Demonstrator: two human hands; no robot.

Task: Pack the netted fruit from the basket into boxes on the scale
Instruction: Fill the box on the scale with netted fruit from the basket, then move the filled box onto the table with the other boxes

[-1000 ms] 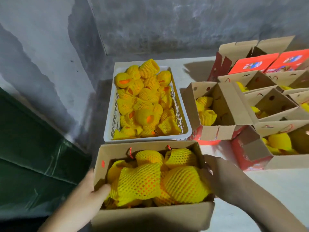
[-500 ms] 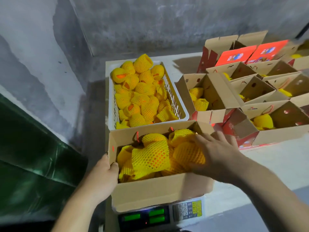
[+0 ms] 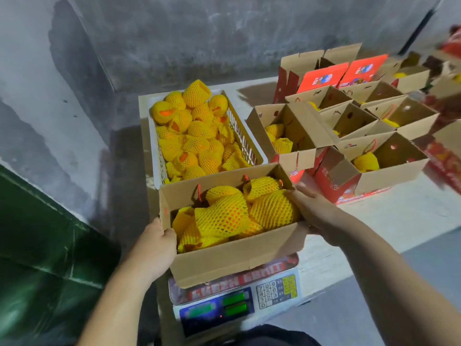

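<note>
The box (image 3: 232, 248) sits over the scale (image 3: 237, 303), packed to the rim with netted fruit (image 3: 222, 216). The left hand (image 3: 156, 248) grips its left wall, thumb hooked over the edge. The right hand (image 3: 314, 211) is at the right wall, fingers reaching over the rim beside the fruit; whether it clasps the cardboard or only rests against it cannot be told. Judgement: filling of this box appears finished, and the step in hand is either settling it for weighing or taking it off the scale. The next move calls for a firm two-sided hold and a level lift, since the top fruit stand proud of the rim and could roll out. The basket (image 3: 249, 146) behind the box holds a good stock of fruit, so more boxes remain to be packed. To the right on the desk (image 3: 399, 221) stand open boxes (image 3: 374, 156), each with only a few fruit showing. Not determinable: the scale's green readouts are lit but illegible; whether the box rests fully on the pan or is held just above it; the depth of fruit in any box. The far right boxes are blurred and cut off by the frame.
</note>
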